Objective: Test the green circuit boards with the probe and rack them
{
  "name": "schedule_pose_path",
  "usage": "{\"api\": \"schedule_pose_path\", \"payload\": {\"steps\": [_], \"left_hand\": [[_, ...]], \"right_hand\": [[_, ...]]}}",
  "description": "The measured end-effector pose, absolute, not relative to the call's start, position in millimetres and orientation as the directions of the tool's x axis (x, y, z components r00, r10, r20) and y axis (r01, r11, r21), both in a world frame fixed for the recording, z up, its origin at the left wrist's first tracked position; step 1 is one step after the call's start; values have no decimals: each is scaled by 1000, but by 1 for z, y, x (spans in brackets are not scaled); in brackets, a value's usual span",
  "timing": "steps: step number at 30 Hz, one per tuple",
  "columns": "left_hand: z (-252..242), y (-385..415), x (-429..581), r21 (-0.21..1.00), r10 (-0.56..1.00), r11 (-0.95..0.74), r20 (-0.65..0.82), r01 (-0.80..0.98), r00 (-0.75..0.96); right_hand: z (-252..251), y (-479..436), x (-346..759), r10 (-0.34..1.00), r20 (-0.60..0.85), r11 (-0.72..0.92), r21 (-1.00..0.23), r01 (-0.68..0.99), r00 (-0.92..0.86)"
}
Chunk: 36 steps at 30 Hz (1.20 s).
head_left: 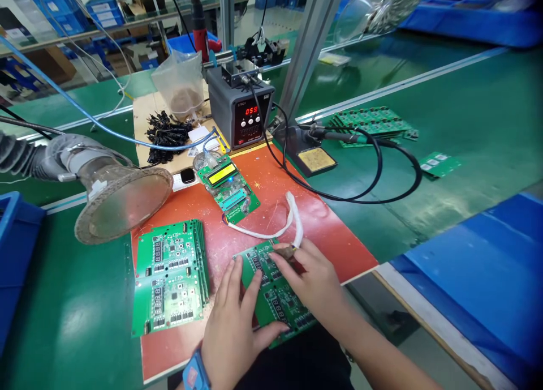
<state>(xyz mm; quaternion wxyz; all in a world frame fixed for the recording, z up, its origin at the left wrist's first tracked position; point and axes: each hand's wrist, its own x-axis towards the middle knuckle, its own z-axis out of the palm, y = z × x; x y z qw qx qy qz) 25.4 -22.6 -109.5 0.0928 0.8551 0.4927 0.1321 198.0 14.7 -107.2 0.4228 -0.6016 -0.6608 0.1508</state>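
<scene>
A green circuit board [275,299] with two four-digit displays lies at the front edge of the red mat, partly past that edge. My left hand [237,316] holds it by the left side, fingers spread, with thumb and index finger on its face. In my right hand [311,277] a small brown connector [285,252] is pinched against the board's upper part; its tip is hidden. A white sleeved cable [297,223] runs from the connector to a green programmer board [237,200] with a lit yellow screen. Left of my hands stand stacked circuit boards [169,277].
A fume extractor hood [123,203] hangs over the left side. Behind the red mat [331,237] are a soldering station [241,107], an iron in its stand [305,146] and black cable pieces [165,138]. More boards [373,123] lie right. Blue bins [479,265] flank the bench.
</scene>
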Motion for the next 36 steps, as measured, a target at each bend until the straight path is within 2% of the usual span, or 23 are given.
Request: {"api": "schedule_pose_path", "payload": {"steps": [15,36], "left_hand": [[-112,-25,25,238,863,-505,147,830,483],[-112,-26,26,264,870,-493,142,829,472]], "right_hand": [[-107,16,199,929,362,227,-723,653,79],[-109,15,198,935,345,215,-739,639,84]]}}
